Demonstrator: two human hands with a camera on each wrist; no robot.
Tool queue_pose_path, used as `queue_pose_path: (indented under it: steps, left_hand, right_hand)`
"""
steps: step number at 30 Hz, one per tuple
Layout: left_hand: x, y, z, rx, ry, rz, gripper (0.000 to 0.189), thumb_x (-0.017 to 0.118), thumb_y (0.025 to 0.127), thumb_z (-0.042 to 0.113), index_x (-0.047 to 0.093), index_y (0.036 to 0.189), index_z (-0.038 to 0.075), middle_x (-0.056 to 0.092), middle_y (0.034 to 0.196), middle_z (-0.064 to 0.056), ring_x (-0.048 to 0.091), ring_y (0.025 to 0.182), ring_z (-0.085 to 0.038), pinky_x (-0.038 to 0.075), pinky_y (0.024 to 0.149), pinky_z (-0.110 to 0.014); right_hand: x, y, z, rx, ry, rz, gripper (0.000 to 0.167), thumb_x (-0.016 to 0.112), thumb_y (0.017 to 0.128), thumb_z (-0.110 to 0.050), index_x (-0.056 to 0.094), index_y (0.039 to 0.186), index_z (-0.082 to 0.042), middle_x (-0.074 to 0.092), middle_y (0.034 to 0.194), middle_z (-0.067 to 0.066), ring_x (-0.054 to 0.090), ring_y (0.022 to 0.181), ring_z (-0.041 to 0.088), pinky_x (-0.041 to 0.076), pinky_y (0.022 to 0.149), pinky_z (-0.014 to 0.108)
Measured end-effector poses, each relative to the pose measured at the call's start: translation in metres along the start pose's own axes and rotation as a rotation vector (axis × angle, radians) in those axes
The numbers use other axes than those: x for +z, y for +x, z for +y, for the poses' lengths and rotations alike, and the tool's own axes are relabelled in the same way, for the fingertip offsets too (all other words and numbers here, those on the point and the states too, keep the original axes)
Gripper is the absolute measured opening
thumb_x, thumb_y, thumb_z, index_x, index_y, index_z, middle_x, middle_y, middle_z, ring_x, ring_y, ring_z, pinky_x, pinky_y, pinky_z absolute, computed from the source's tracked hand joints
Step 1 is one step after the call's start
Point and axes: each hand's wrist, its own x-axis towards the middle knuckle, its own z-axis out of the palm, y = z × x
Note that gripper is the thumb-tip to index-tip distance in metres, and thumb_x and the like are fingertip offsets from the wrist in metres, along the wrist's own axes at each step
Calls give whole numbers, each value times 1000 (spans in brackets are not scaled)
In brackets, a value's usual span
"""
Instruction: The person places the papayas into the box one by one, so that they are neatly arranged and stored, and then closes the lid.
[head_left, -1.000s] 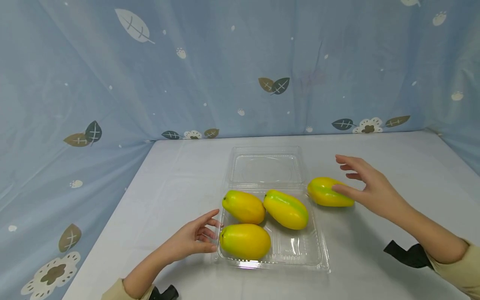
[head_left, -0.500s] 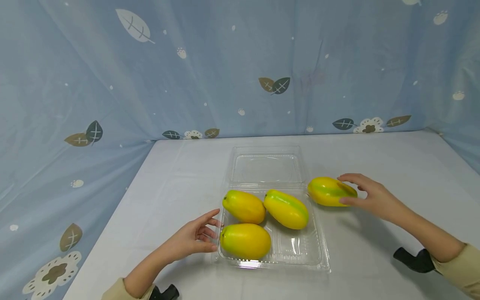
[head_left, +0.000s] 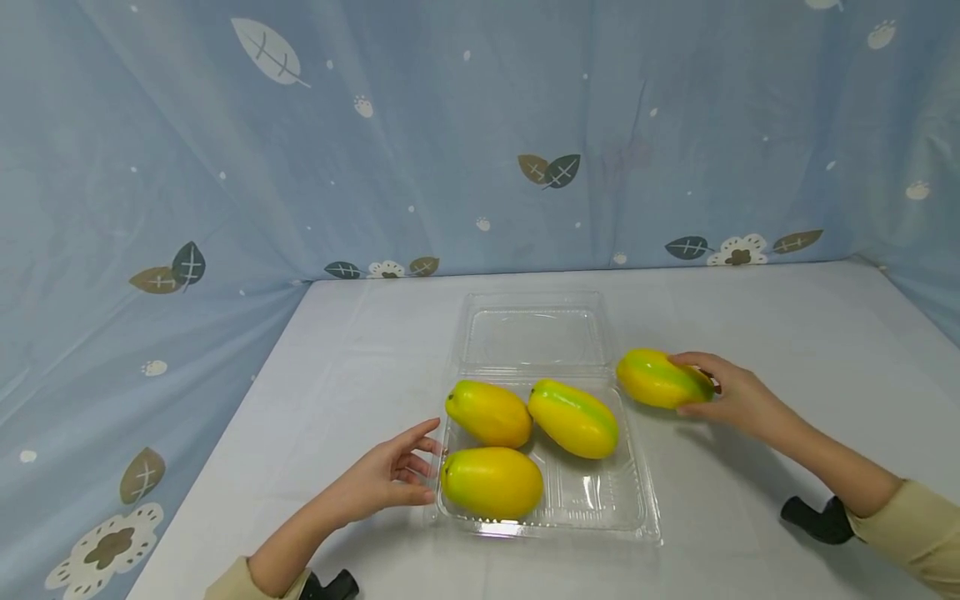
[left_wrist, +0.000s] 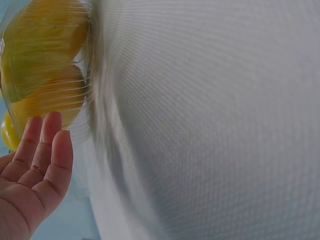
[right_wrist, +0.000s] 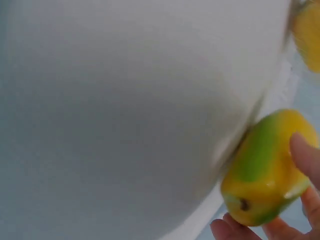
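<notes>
My right hand [head_left: 738, 402] grips a yellow-green papaya [head_left: 651, 379] by its right end, thumb on the near side and fingers on the far side. In the right wrist view the same papaya [right_wrist: 262, 165] shows its stem end between thumb and fingers. To its left lies a clear plastic clamshell box [head_left: 600, 504] with its lid folded back. Three papayas rest inside: one at the back left [head_left: 489, 414], one at the back right [head_left: 573, 419], one at the front left [head_left: 492, 483]. My left hand [head_left: 375, 479] has its fingertips right at the box's left wall, fingers relaxed.
The see-through lid [head_left: 532, 333] lies flat behind the box. A white cloth [head_left: 360, 358] covers the table, and a blue patterned curtain [head_left: 450, 125] hangs along the back and left. Black straps [head_left: 819, 521] hang near the sleeves.
My right hand came down onto the papaya at the right and closed round its end. That papaya has risen slightly from its spot. The left hand and the box stayed still.
</notes>
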Motion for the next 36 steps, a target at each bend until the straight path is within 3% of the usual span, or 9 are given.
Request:
queue_pose_path:
  steps: [4,10,15,24,32,36]
  left_hand:
    - [0,0,0,2,-3,2,84,72,79,18,22,143,-3,48,124,-22,55,97,-27,49,80,-22]
    - [0,0,0,0,-2,-2,83,72,79,18,22,143,-3,48,124,-21,55,97,-26,49,80,-22]
    - [0,1,0,6,8,-2,83,72,79,18,22,142,-4,48,123,-21,56,96,-25,49,80,-22]
    - [0,0,0,-2,4,2,84,73,78,19,23,143,-2,48,123,-21,56,97,-25,49,81,-23]
    - [0,0,0,9,23,6,82,72,79,18,23,142,-3,49,122,-20,57,94,-23,49,80,-21]
    - [0,0,1,5,22,7,82,72,79,17,24,142,-2,49,122,-20,56,94,-24,49,80,-21]
  right_hand:
    - [2,2,1,5,-11,-27,74,74,71,-3,36,134,5,36,136,30,33,121,50,31,94,63]
    - [0,3,0,-19,-50,-14,73,74,70,-1,38,133,6,41,130,30,41,114,46,37,90,60]
    - [-7,3,-4,-58,-57,22,64,74,71,-3,45,128,5,48,120,26,50,97,34,50,74,39]
    - [-22,-1,-9,-34,-12,93,55,72,76,-8,46,123,5,50,113,22,39,84,-9,43,69,9]
    - [-32,-8,-20,-56,44,181,55,70,78,-5,43,126,5,47,116,19,38,87,-11,33,74,-3]
    - [-33,-12,-29,-121,81,241,57,70,76,0,43,126,4,48,115,1,42,89,-12,32,77,-4]
